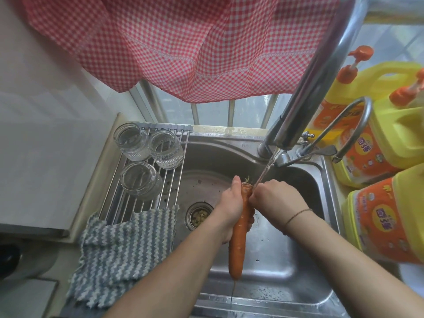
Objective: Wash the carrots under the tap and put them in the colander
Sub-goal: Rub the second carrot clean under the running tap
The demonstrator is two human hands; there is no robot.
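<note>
We hold carrot [238, 235] over sink [275, 260]: left hand [231, 203] wrapped round its middle, right hand [275, 196] fingers curled, pinching top. Tap [305, 106] stream hits top. Beyond, checked curtain [172, 42].

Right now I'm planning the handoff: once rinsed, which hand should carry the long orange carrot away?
Left, probably. The left hand already grips the long orange carrot around its upper half, bearing it over the steel sink. The right hand only touches its top under the water stream. No colander is in view.
</note>
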